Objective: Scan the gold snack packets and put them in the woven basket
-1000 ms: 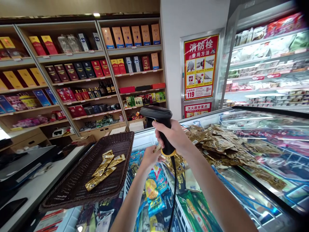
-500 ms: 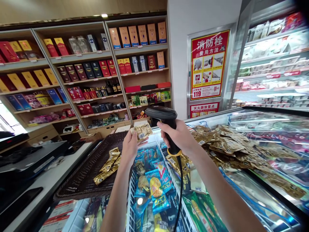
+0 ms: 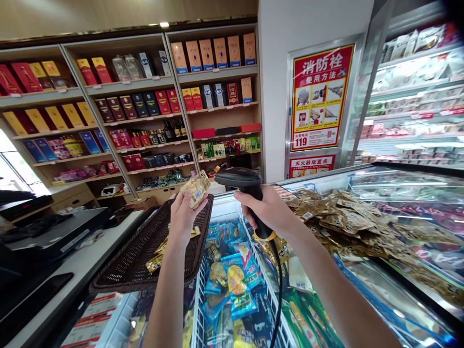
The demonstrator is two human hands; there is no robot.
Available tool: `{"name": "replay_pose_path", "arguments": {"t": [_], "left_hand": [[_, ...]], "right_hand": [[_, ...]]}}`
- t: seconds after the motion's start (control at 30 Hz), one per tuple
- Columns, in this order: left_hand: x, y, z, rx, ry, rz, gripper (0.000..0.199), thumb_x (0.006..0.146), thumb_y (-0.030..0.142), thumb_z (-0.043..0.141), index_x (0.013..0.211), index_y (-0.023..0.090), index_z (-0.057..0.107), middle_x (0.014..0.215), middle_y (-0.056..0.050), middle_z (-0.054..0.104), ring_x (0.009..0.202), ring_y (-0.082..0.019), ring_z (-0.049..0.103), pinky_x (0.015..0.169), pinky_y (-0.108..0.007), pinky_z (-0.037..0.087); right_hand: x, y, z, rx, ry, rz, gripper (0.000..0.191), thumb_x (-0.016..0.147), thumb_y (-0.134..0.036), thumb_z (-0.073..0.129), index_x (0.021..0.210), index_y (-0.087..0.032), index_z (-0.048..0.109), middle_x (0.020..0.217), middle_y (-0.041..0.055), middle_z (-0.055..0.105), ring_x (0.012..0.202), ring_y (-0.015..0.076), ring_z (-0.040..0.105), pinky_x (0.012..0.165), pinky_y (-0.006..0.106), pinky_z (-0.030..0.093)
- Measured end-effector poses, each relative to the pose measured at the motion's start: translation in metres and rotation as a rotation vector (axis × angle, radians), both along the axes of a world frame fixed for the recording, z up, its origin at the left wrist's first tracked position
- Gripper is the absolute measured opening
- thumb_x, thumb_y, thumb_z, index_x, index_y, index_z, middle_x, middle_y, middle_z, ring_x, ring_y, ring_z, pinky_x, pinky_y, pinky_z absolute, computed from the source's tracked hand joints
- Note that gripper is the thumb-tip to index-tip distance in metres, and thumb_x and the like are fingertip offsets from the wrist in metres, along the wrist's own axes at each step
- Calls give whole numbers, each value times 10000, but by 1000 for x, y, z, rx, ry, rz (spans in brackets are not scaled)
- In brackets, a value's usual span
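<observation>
My left hand grips a small gold packet, its barcode side facing me, above the right part of a dark brown woven basket. Inside that basket lie several gold packets, partly covered by my left forearm. My right hand is wrapped round the handle of a black barcode scanner, whose head points left toward the held packet. A black cable hangs from the scanner's handle. A heap of gold packets rests on the freezer glass to the right.
A white wire freezer basket holds blue snack bags below my hands. On the left stands a counter with black equipment. Shelves of boxes line the back wall, beside a red poster.
My left hand has moved left with the gold packet, now tilted more upright and over the brown basket. The scanner has shifted slightly down in the view.
</observation>
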State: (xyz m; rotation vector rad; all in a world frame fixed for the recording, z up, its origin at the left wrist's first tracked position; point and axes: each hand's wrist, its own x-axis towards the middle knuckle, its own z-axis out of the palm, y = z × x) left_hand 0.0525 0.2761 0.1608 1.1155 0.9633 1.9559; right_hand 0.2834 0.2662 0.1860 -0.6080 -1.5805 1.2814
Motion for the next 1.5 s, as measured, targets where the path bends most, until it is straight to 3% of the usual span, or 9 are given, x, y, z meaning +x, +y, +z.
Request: {"name": "replay_pose_path", "arguments": {"t": [0.37,0.73,1.07,1.13,1.2,1.27,1.33,1.43,1.5], "left_hand": [[-25,-11,6,12,-77,36,190,945,304,670,1049,147,695,1107,-143,776,1011,-304,775,1079,-591,537],[-29,-11,5,16,-54,34,211,901,335,715,1000,153,673,1079,-138,779,1021,-319,772,1089,-630,507],[-42,-14,2,-101,60,94,240,922,336,671,1058,140,650,1092,-138,760,922,-279,791,1034,-534,567],[-53,-15,-1,-181,149,171,335,932,362,646,1203,167,632,1165,-141,750,950,-289,787,1021,-532,571],[-69,-17,-6,-283,341,372,551,896,400,697,1397,218,553,1272,-169,721,1076,-344,753,1050,-566,535],[-86,-19,-11,-377,571,639,803,819,415,785,1523,217,453,1357,-237,669,1254,-441,649,1117,-650,427],[-98,-19,-15,-415,721,787,936,764,417,832,1561,160,412,1395,-307,619,1370,-525,521,1160,-726,291],[-95,-15,-13,-381,849,763,821,809,445,774,1515,151,475,1425,-317,584,1404,-548,463,1169,-749,234],[-73,-9,-10,-347,965,698,643,864,459,697,1423,171,564,1424,-284,594,1399,-516,479,1172,-717,266]], "right_hand": [[-12,-9,-6,10,-139,153,415,946,-421,675,625,-194,543,458,-53,534,354,79,487,392,197,415],[-14,-8,-6,-13,-158,129,400,945,-421,679,648,-196,535,486,-55,542,361,78,494,388,198,410],[-12,-9,-3,-49,11,54,302,909,-429,711,767,-199,578,523,-55,553,368,98,497,357,219,420],[-12,-9,-2,-58,3,46,298,901,-416,715,753,-198,576,527,-52,553,360,94,492,346,216,407],[-13,-10,-2,-52,-1,34,310,887,-409,732,724,-198,573,531,-46,556,359,92,493,345,215,402],[-13,-10,-2,-24,6,18,316,875,-403,749,708,-202,573,534,-42,557,367,97,503,357,221,413],[-13,-9,-3,12,13,1,316,887,-409,740,707,-208,575,531,-40,553,375,106,514,371,230,424],[-12,-9,-3,51,14,-14,340,913,-444,714,709,-214,569,547,-30,566,388,109,521,381,234,417],[-11,-9,-2,63,23,-22,337,913,-460,714,727,-218,571,561,-30,572,399,112,529,386,237,418]]}}
